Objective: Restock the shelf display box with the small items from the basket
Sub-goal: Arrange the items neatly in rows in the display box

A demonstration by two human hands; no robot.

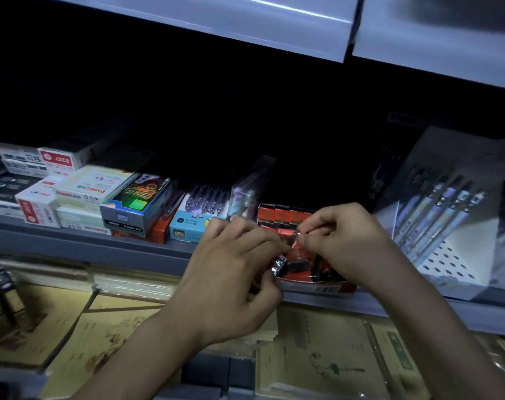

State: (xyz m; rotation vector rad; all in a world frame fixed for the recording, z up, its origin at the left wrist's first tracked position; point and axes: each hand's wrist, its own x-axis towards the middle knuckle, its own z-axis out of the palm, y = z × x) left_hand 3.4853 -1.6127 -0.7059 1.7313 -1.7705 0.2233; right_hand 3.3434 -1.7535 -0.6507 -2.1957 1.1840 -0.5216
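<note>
Both hands meet over the red display box (pixel 317 288), which sits at the front edge of the shelf (pixel 101 243), right of its middle. The box is open at the top. A row of red packets stands along its back wall, and loose red and dark pieces lie in its front part.

The right hand (pixel 340 241) is narrowly closed. Its thumb and forefinger pinch a small item (pixel 293 240) just above the box, and the other fingers are curled behind them. The left hand (pixel 234 272) is also curled. Its fingertips reach the same small item from the other side, though the blur hides whether they actually grip it. Lower in the left hand, a silvery-wrapped item (pixel 278 267) pokes out between thumb and fingers, held close over the box's left front corner.

Along the shelf to the left of the box stand a light blue carton (pixel 187 228), a blue and green carton (pixel 135 207), and stacked white refill boxes (pixel 81 192). To the right, near that end of the shelf, a white rack of pens (pixel 441 220) leans back. On the lower shelf lie tan notebooks (pixel 317 356) in clear sleeves.
</note>
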